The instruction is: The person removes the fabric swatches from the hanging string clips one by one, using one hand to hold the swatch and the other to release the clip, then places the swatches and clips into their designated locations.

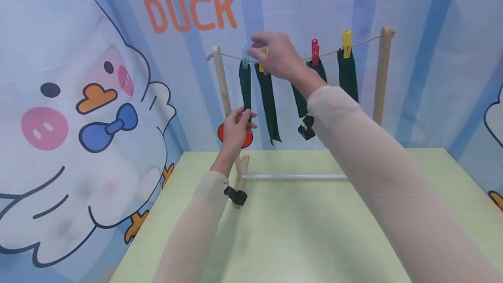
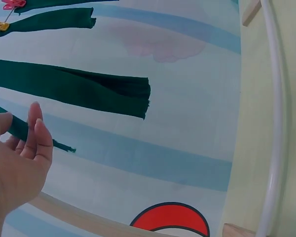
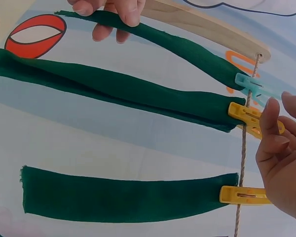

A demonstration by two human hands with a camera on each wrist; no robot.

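Strip of green cloth (image 1: pixel 245 84) hangs at the left end of a rope (image 3: pixel 243 153), its top edge caught in a light blue peg (image 1: pixel 246 58). The left hand (image 1: pixel 235 128) grasps this strip near its lower end, with the thumb in front and fingers behind; a frayed tip sticks out past the fingers. The right hand (image 1: pixel 277 53) is raised beside the blue peg, released, with the thumb and forefinger parted and the other fingers bent; I cannot tell whether a fingertip touches the peg. From the right wrist, that hand partly covers the neighbouring yellow peg (image 3: pixel 239 113), which holds the second strip (image 1: pixel 268 101), creased lengthwise.

Further along, a third strip (image 3: pixel 128 200) hangs from another yellow peg (image 3: pixel 232 194), mostly behind the right arm in the head view. Beyond it are a fourth strip (image 1: pixel 320 69) under a red peg (image 1: pixel 315 52) and a fifth strip (image 1: pixel 348 75) under a yellow one.

The rope runs between two wooden posts, the left post (image 1: pixel 222 82) and the right post (image 1: pixel 381 77). A white bar (image 1: pixel 294 177) joins the frame low down, on a pale green surface (image 1: pixel 298 230). Behind stands a blue-striped curtain (image 1: pixel 271 8) with a big cartoon duck (image 1: pixel 59 64) on the left and the word DUCK in orange. Both arms wear pale sleeves (image 1: pixel 377 152).
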